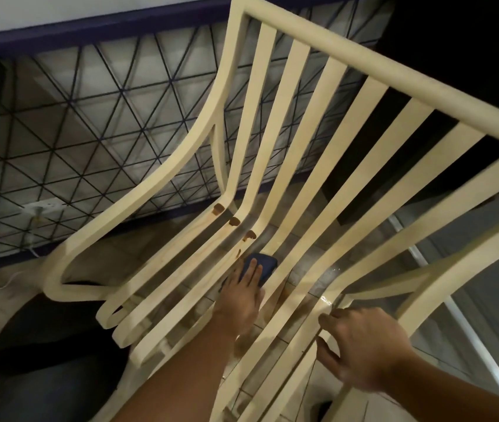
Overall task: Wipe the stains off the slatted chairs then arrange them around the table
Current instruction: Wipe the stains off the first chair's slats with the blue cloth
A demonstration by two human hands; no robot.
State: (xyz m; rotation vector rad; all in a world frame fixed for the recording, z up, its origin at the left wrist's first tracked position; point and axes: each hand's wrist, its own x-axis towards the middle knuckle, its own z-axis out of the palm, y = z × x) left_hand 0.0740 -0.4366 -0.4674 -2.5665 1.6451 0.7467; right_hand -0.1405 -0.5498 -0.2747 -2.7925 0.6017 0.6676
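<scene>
The left hand [243,295] lies flat with straight fingers, pressing a dark blue cloth [265,264] onto the seat slats of the slatted chair [364,63], probably to scrub. At four o'clock from it, the right hand [364,351] curls round a slat, seemingly steadying the chair. Brown stains [234,221] sit at eleven o'clock from the cloth.

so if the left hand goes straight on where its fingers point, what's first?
The left hand presses the dark blue sponge; straight on, it likely meets the nearest brown stain at the seat bend of the slatted chair. Depth is unclear.
</scene>
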